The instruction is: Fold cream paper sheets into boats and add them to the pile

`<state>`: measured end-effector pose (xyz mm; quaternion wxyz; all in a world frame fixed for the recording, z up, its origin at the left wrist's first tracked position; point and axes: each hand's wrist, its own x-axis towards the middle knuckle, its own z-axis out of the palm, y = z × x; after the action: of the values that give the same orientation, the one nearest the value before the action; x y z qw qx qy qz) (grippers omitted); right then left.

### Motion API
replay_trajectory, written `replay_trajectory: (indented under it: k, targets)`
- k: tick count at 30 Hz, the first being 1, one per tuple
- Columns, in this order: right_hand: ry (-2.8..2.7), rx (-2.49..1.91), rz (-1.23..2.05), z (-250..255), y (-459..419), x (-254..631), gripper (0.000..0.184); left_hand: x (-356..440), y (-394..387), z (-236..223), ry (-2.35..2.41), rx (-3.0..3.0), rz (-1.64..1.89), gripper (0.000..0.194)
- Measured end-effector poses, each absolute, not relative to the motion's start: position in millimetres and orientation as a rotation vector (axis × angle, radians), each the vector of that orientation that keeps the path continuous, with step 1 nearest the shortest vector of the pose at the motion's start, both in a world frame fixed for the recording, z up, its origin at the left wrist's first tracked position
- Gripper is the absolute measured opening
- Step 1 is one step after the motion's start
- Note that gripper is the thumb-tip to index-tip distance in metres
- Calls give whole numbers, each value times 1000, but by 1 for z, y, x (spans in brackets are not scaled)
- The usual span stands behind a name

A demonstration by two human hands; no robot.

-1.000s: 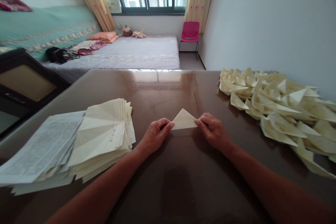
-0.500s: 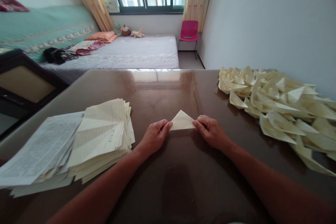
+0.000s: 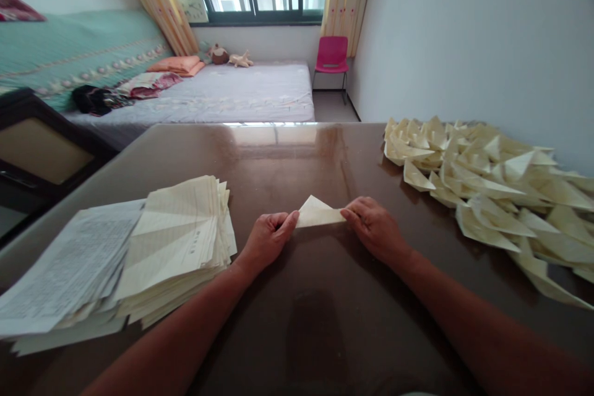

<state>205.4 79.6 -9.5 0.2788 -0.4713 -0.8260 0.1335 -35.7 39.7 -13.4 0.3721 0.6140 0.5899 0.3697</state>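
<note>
A small cream folded paper triangle (image 3: 317, 213) is held just above the glossy brown table (image 3: 297, 154) between both hands. My left hand (image 3: 266, 239) pinches its left corner with closed fingers. My right hand (image 3: 375, 228) pinches its right corner, fingers curled. The paper's peak points away from me and leans back, so the piece looks flatter.
A thick stack of flat printed sheets (image 3: 139, 253) lies at the left. A heap of several folded paper pieces (image 3: 492, 179) covers the table's right side by the wall. Beyond the table stand a bed (image 3: 223, 90), a pink chair (image 3: 331, 55) and a window.
The triangle has tipped backward and looks lower and flatter. Both hands kept their pinch on its corners and shifted slightly forward.
</note>
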Motion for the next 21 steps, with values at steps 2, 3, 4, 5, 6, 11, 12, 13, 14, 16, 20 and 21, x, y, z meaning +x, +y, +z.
replay_trajectory:
  k: [2, 3, 4, 5, 6, 11, 12, 13, 14, 16, 20, 21]
  targets:
    - [-2251, -1148, 218, -5, 77, 204, 47, -34, 38, -11, 1514, 1599, 922, 53]
    - [-2308, -1068, 194, -3, 75, 203, 62, -32, 36, -9, 1495, 1619, 901, 53]
    - [-2382, -987, 198, -1, 72, 201, 73, -31, 34, -6, 1460, 1641, 875, 53]
    - [-2456, -917, 227, 1, 69, 199, 79, -29, 32, -4, 1416, 1662, 849, 53]
    - [-2516, -860, 274, 1, 66, 197, 79, -27, 30, -1, 1365, 1682, 825, 52]
    - [-2461, -767, 524, -7, 62, 192, 64, -24, 25, 5, 1179, 1705, 820, 48]
    - [-2415, -782, 544, -10, 62, 192, 64, -24, 25, 5, 1161, 1684, 829, 44]
    - [-2380, -798, 557, -11, 63, 191, 66, -23, 25, 4, 1149, 1658, 834, 39]
    - [-2362, -813, 567, -12, 62, 191, 69, -23, 25, 3, 1144, 1631, 833, 36]
    - [-2357, -827, 592, -13, 60, 188, 73, -21, 24, 1, 1155, 1602, 825, 34]
    - [-2343, -838, 685, -9, 56, 185, 74, -18, 24, -3, 1195, 1627, 807, 33]
    - [-2334, -843, 718, -9, 56, 185, 71, -19, 24, -4, 1199, 1636, 802, 32]
